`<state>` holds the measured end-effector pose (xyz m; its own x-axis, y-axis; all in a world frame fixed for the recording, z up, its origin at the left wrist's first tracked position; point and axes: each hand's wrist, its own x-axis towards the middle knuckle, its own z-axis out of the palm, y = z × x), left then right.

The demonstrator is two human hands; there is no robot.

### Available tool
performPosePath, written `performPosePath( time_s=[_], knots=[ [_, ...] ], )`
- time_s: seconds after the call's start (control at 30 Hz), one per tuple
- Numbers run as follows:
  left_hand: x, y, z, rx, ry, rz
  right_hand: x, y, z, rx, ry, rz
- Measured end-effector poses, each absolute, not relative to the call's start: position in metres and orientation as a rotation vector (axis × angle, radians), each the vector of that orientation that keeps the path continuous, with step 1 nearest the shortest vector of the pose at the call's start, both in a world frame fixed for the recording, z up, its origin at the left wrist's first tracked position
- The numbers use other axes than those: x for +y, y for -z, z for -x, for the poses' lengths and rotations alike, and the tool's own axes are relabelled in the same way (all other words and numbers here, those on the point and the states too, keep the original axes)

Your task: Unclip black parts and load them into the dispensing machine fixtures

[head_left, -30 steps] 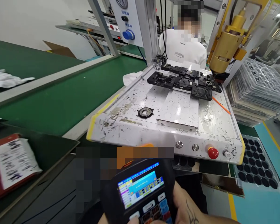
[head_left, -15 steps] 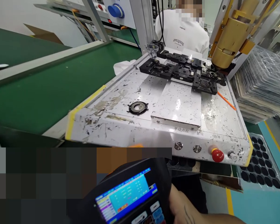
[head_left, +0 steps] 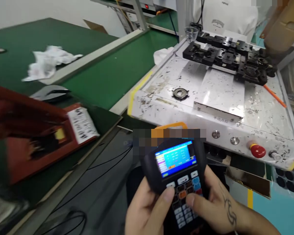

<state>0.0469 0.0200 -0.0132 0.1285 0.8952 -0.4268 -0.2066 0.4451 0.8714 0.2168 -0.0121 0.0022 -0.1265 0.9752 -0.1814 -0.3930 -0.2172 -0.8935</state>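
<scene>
Controller [head_left: 182,179] is low centre, on the person's side of the white machine base [head_left: 161,112], whose front edge runs just beyond it. Left, the dark bench [head_left: 107,122] edge slants diagonally; a gap lies between it and the controller. Red button [head_left: 258,151] on base front, well right. Left hand [head_left: 145,209] curls round one side, thumb at an upper key; right hand [head_left: 213,205] grips the other side, thumb over keypad. Controller: black, slightly tilted, lit blue screen, white, blue, orange and red keys. Screen text too small.
</scene>
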Motion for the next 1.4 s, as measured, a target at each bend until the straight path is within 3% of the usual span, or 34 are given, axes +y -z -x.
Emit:
performPosePath(
  time_s=[0.3,1.4],
  knots=[
    [0.021,0.003,-0.049,0.940,-0.935,-0.838,-0.025,0.007,-0.219,-0.880,-1.623,1.080],
    [0.015,-0.006,-0.043,0.841,-0.991,-0.882,-0.042,0.015,-0.221,-0.857,-1.736,0.933]
  ],
)
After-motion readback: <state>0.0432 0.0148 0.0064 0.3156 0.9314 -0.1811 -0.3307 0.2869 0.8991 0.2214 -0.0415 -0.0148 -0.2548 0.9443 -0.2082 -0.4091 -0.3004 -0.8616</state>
